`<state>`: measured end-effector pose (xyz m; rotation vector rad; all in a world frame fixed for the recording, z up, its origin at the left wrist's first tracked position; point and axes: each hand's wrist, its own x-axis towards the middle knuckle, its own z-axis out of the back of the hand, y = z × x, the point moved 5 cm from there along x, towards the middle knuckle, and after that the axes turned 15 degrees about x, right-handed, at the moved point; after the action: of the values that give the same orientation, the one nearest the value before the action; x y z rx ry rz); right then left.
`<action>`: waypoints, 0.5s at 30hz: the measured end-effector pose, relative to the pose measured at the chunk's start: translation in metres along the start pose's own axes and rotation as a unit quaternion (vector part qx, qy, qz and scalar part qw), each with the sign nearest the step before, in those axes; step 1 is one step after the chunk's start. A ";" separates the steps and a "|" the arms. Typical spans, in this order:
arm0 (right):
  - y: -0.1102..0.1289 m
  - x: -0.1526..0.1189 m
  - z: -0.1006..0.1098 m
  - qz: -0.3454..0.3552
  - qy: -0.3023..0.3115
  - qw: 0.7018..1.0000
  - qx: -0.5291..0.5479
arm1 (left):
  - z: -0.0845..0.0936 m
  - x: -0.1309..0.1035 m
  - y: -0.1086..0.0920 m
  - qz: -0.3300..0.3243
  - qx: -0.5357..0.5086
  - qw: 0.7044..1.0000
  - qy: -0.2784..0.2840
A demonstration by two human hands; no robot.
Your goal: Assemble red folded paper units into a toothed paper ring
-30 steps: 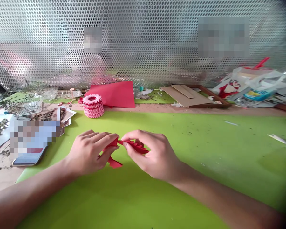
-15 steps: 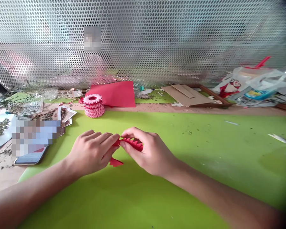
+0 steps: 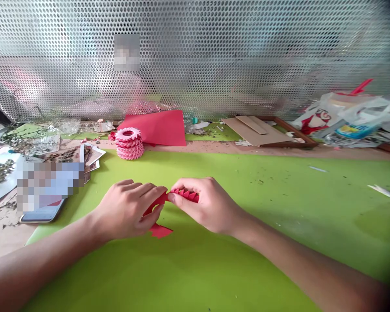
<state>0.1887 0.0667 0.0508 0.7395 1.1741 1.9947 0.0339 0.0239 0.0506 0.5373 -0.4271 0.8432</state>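
Centrally, above the green mat [image 3: 182,268], the left hand [image 3: 130,210] curls round red toothed paper [image 3: 186,195], whose loose tail hangs beneath its palm. Close beside it, the right hand [image 3: 211,206] pinches a pleated length of the red between thumb and bent forefinger; whether both parts make one strip, I cannot tell. At the mat's left edge lies a smartphone [image 3: 43,212], and toward the right edge a white scrap [image 3: 381,190]. Just inside the far edge stands a round stack of pink toothed paper rings [image 3: 130,147], hollow in the middle. Beyond that edge are a red paper sheet [image 3: 164,128], brown cardboard pieces [image 3: 251,132] partly over a wooden frame [image 3: 307,142], and, farther right, printed plastic bags [image 3: 354,128]. Behind everything rises a perforated metal screen [image 3: 198,56].
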 end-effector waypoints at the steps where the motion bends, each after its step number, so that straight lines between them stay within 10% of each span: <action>1: 0.000 0.000 0.000 -0.003 0.002 1.000 0.005 | 0.000 0.000 0.000 0.002 0.000 1.000 -0.003; 15: -0.004 0.003 0.000 -0.046 0.006 0.995 0.091 | 0.006 0.001 0.002 0.009 0.009 1.000 -0.025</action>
<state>0.1884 0.0702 0.0473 0.7507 1.3845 1.8370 0.0317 0.0221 0.0558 0.5725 -0.4703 0.8524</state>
